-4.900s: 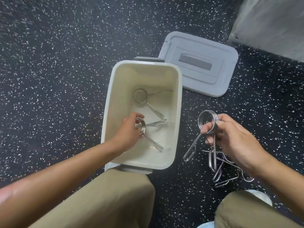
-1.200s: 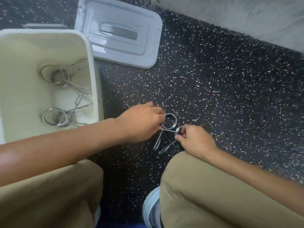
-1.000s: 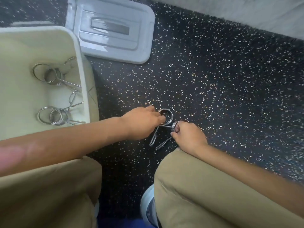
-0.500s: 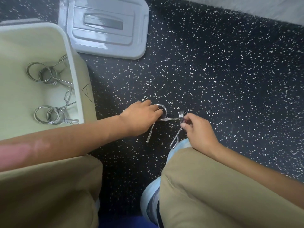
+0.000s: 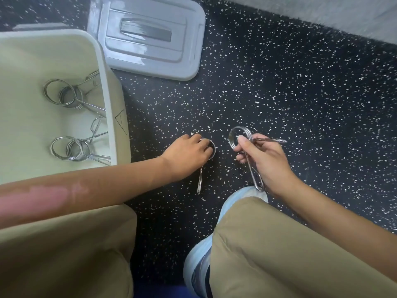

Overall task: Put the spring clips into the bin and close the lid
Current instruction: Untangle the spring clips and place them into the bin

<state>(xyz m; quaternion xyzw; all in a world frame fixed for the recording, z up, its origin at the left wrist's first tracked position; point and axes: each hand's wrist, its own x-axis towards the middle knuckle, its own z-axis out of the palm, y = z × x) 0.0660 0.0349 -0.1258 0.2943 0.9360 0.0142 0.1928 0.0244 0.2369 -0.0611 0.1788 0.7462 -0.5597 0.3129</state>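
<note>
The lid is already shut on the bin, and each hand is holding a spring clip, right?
Not quite. In the head view the grey lid lies flat on the speckled floor beside the open bin. The rest is right: the left hand and the right hand each hold a spring clip.

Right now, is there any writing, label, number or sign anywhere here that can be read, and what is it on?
No words, brands or numbers can be read in this view.
One sign only: a thin triangle outline, no text in it, on the outer right wall of the cream bin.
The grey lid has a dark recessed handle but no legible lettering.
The spring clips held by the left hand and right hand carry no visible marks.
</note>
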